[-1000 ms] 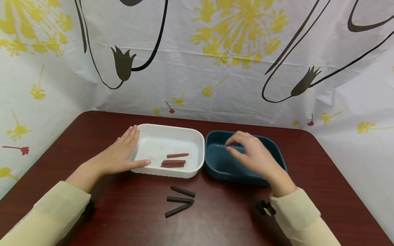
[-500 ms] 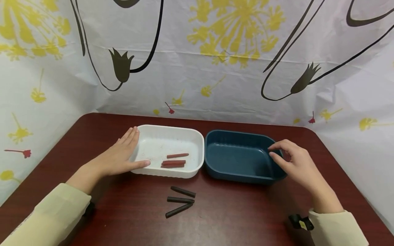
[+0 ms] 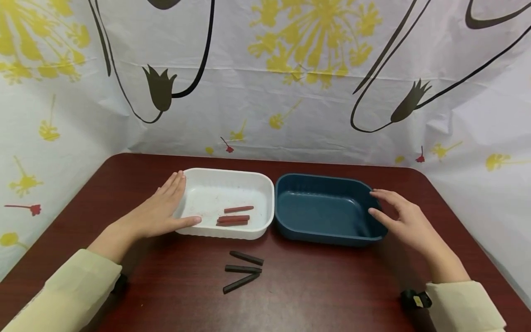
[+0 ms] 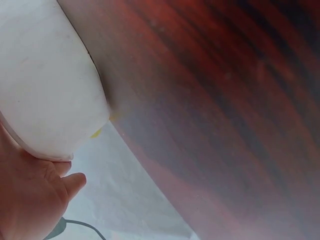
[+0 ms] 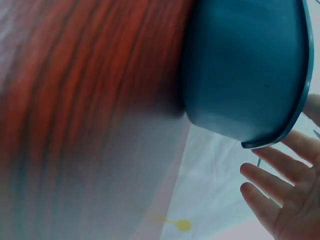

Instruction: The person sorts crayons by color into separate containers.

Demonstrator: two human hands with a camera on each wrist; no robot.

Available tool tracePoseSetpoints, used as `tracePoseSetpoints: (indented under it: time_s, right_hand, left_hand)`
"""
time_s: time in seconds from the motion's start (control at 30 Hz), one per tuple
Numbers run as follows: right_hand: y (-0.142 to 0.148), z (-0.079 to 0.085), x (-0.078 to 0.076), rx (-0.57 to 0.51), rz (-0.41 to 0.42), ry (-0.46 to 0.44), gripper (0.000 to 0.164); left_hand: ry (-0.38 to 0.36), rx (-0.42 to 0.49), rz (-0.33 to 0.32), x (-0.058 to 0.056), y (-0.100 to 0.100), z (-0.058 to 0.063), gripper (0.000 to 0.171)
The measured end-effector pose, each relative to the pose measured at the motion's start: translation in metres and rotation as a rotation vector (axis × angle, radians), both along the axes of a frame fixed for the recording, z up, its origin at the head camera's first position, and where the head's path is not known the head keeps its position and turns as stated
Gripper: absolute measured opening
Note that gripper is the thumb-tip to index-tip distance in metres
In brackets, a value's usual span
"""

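Observation:
My left hand (image 3: 159,212) rests with straight fingers against the left end of a white tray (image 3: 228,171), its thumb over the front left corner. Several short reddish-brown sticks (image 3: 234,218) lie inside that tray. Close beside it stands a dark teal tray (image 3: 317,207). Around its right end my right hand (image 3: 412,228) lies with spread, relaxed fingers; in the right wrist view, fingers (image 5: 272,182) reach along the outside of the teal tray's rim (image 5: 305,95). In the left wrist view, the palm (image 4: 27,195) is against the white tray's outer wall (image 4: 55,85).
Three black sticks (image 3: 244,269) lie on the dark red wooden table (image 3: 311,286) in front of the white tray. Behind the table hangs a white sheet (image 3: 232,101) with a floral print. A black strap device (image 3: 416,299) sits at the right cuff.
My right hand has moved right, from above the teal tray's inside to its right end, and its fingers have spread a little. My left hand stays at the white tray.

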State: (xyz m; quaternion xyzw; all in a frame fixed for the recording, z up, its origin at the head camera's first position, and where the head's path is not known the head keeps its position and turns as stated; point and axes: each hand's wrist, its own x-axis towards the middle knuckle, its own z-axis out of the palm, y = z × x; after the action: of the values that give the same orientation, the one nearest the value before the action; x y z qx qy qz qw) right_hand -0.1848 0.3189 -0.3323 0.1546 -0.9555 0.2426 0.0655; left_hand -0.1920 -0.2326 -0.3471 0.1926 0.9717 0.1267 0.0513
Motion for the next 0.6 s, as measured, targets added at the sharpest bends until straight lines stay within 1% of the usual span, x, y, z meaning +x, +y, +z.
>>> tracePoseSetpoints:
  time_s: [0.13,0.2,0.27,0.33,0.4,0.6]
  right_hand:
    - [0.005,-0.002,-0.005,0.018,0.043,-0.171,0.082]
    - [0.007,-0.004,-0.008,0.023,0.073,-0.254,0.093]
    - [0.008,-0.007,-0.011,0.009,0.112,-0.305,0.102]
    - [0.009,-0.009,-0.013,-0.015,0.149,-0.332,0.109]
    - [0.009,-0.012,-0.014,-0.032,0.183,-0.341,0.113]
    - [0.014,-0.018,-0.017,0.002,0.254,-0.294,0.123]
  left_hand:
    - [0.001,-0.002,0.000,0.000,0.001,0.000,0.115]
    - [-0.002,-0.002,0.001,0.000,0.000,0.001,0.115]
    - [-0.003,-0.004,0.001,0.000,0.000,0.001,0.115]
    - [-0.005,-0.004,0.002,0.000,0.000,0.001,0.115]
    - [-0.007,-0.005,0.004,0.001,0.000,0.001,0.115]
    - [-0.010,0.000,0.007,0.000,0.002,0.002,0.115]
